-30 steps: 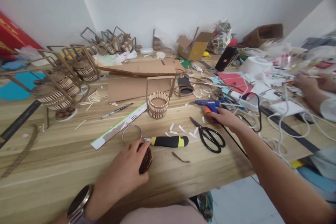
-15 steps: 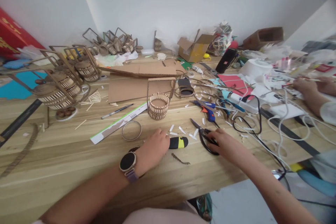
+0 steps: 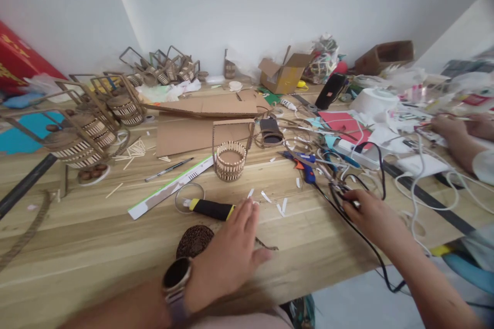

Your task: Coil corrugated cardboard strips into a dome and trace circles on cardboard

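Head view: near the tabletop's [image 3: 96, 236] front edge, the left hand [image 3: 227, 252], open with fingers extended, covers one end of a utility knife [image 3: 210, 209], beside a dark coiled disc [image 3: 194, 240]. Farther right along that edge, the right hand [image 3: 365, 216] grips black-handled scissors [image 3: 338, 195] near a blue glue gun [image 3: 308, 171]. A handled basket [image 3: 230, 162] stands farther back.

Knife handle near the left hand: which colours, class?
The knife handle is black and yellow, best seen in the head view.
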A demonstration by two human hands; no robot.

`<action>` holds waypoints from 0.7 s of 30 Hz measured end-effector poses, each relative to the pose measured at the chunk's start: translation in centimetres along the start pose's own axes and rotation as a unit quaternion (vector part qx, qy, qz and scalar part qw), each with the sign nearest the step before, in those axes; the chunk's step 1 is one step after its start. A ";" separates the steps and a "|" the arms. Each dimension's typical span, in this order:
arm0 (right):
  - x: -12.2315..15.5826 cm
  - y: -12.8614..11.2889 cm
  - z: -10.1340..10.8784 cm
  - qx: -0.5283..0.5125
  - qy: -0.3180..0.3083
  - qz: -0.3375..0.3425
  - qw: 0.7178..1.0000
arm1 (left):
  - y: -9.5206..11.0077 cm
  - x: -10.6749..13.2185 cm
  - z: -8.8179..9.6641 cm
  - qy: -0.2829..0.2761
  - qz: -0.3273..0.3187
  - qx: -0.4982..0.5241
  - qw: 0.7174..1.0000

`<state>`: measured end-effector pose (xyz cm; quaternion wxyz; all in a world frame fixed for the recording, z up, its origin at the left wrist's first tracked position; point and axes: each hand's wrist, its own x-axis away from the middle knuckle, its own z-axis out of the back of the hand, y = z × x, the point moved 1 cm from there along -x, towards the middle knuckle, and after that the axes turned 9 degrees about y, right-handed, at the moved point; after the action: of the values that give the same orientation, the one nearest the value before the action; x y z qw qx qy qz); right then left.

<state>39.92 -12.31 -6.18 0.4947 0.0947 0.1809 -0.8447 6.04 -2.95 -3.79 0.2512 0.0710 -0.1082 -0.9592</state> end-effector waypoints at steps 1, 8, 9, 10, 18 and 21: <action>-0.1 1.2 0.1 0.017 0.018 -0.023 0.999 | 0.8 -0.5 -1.0 0.002 -0.005 0.023 1.000; 1.7 1.9 0.0 0.021 0.089 -0.028 0.995 | 2.1 -5.0 -6.6 0.072 0.056 0.013 0.996; 2.2 0.8 -0.3 0.007 0.097 -0.012 0.995 | 2.1 -5.6 -6.9 0.082 0.066 0.011 0.994; 2.6 -0.6 -0.8 -0.012 0.102 0.006 0.995 | 2.1 -6.2 -7.0 0.089 0.075 0.010 0.993; -0.2 -9.3 -8.7 -0.174 0.043 0.133 0.975 | 2.0 -8.6 -7.0 0.120 0.143 -0.003 0.982; -4.5 -10.8 -10.2 -0.211 0.021 0.143 0.967 | 2.0 -8.7 -6.9 0.126 0.162 -0.003 0.979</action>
<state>32.57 0.15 -11.73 0.6151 0.0304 0.3502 -0.7057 15.83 -1.49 -9.24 0.4147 0.1718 -0.0834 -0.8897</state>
